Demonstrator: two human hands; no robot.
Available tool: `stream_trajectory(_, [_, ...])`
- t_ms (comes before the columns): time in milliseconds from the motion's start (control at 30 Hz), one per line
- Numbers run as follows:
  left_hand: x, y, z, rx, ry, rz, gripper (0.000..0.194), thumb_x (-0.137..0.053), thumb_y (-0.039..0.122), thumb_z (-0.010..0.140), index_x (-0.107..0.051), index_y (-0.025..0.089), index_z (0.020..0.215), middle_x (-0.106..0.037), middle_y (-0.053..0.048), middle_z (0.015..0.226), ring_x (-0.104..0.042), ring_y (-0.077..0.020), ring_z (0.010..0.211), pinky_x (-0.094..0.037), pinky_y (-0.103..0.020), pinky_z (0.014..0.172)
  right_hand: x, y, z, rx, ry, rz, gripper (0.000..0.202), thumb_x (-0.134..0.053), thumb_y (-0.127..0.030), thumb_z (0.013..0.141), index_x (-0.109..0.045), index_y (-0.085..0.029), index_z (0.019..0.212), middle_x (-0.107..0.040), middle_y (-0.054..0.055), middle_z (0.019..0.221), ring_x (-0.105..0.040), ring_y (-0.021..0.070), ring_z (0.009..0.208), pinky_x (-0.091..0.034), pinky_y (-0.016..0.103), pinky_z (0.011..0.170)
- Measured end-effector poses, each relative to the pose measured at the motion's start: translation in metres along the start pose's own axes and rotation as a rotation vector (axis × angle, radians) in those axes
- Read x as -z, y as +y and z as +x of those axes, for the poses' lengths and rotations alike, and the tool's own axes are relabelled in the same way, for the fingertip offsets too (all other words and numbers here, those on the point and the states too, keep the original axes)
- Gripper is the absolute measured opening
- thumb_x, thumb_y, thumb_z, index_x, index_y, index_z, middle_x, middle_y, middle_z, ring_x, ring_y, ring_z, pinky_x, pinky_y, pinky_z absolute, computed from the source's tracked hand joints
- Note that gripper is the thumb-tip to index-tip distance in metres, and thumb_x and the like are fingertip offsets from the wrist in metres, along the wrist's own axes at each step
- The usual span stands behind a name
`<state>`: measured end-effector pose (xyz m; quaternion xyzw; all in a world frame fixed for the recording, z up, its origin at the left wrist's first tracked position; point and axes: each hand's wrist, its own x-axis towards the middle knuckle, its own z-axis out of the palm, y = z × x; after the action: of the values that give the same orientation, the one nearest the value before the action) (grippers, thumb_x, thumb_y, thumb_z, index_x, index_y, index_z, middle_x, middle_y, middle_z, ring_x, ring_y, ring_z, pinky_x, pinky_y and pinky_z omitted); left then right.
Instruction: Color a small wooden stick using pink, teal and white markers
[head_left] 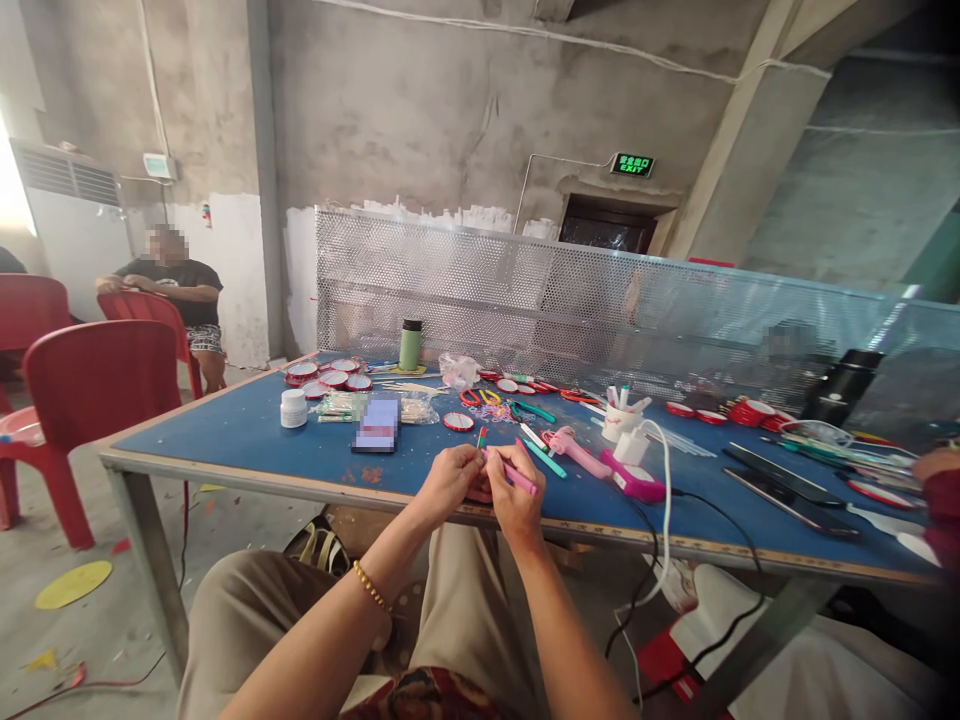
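Note:
Just over the table's front edge, my right hand is closed around a pink marker-like pen, which slants toward my other hand. My left hand, with a bead bracelet on the wrist, pinches a small thin piece with a green and red tip. The two hands meet at the fingertips, and most of what the left one holds is hidden. Beyond them lie a round red-rimmed disc, a teal marker and a pink hot-glue-gun-shaped tool.
On the blue table are a phone, a white jar, a green bottle, pliers and a cup of pens. A white cable hangs over the front edge. A perforated metal screen stands behind.

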<state>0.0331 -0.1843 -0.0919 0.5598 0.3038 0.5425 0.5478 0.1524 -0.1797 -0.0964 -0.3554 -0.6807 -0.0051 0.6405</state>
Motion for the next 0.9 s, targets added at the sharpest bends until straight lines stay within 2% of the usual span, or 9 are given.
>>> stream_trajectory(567, [0.0009, -0.0021, 0.0019, 0.000, 0.016, 0.025, 0.040, -0.066, 0.053, 0.074, -0.052, 0.016, 0.070, -0.057, 0.001, 0.064, -0.063, -0.0151, 0.060, -0.060, -0.035, 0.065, -0.0005, -0.0003, -0.0007, -0.023, -0.021, 0.043, 0.023, -0.055, -0.032, 0.094, -0.060, -0.020, 0.075, -0.064, 0.000, 0.064, -0.059, 0.0136, 0.056, -0.047, 0.024, 0.055])
stream_trajectory(900, [0.0002, -0.0002, 0.0011, -0.001, -0.005, -0.010, 0.044, -0.068, 0.056, 0.072, -0.053, 0.015, 0.070, -0.057, 0.001, 0.064, -0.062, -0.0138, 0.057, -0.059, -0.033, 0.063, 0.0000, 0.0025, -0.0012, -0.013, -0.015, 0.011, 0.024, -0.053, -0.030, 0.094, -0.057, -0.021, 0.073, -0.063, 0.000, 0.060, -0.058, 0.0136, 0.054, -0.048, 0.026, 0.059])
